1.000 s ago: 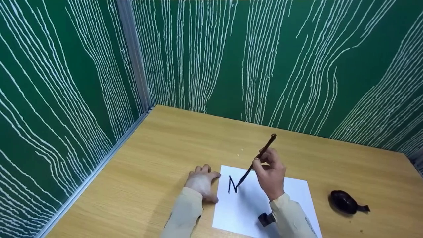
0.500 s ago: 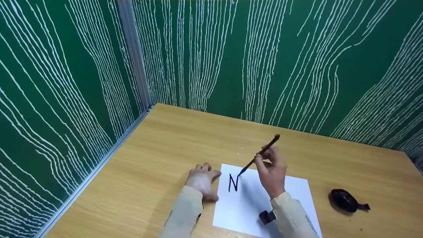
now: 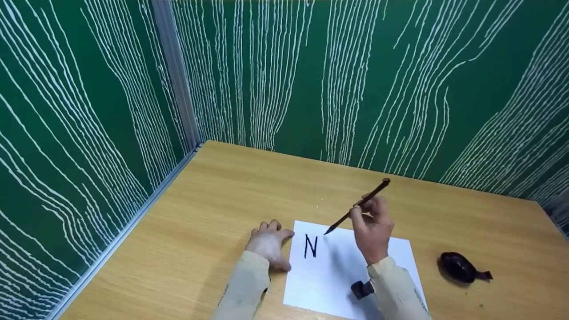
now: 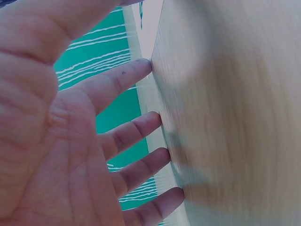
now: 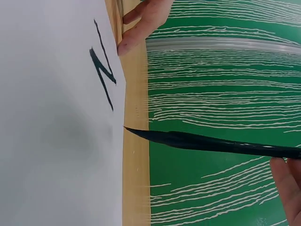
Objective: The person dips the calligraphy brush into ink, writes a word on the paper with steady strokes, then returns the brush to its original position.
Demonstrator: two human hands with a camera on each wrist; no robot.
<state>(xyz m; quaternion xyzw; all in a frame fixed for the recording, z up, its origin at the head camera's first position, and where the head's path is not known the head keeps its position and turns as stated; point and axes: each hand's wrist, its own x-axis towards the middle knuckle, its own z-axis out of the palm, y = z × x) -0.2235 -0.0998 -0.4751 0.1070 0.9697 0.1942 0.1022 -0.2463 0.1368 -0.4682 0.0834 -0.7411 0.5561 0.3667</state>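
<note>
My right hand (image 3: 374, 229) pinches a dark paintbrush (image 3: 341, 220), its handle end pointing up and to the right. In the right wrist view the pointed black bristles of the brush (image 5: 178, 139) appear just off the white paper (image 3: 324, 284). Near the sheet's upper left corner stands a black painted letter N (image 3: 310, 246). My left hand (image 3: 265, 244) rests on the table along the paper's left edge, thumb and forefinger at the sheet. Spread fingers of the left hand (image 4: 70, 127) touch the tabletop with their tips in the left wrist view.
A small black oval dish (image 3: 458, 267) with a short handle sits right of the paper on the wooden table (image 3: 213, 209). A green wall (image 3: 302, 98) with white wavy lines bounds the table at the back and left. A black block (image 3: 361, 290) is by the right cuff.
The N's right stroke was drawn upward by the brush. The brush then left the stroke's top, and the right hand shifted slightly right. The left hand stays in place.
</note>
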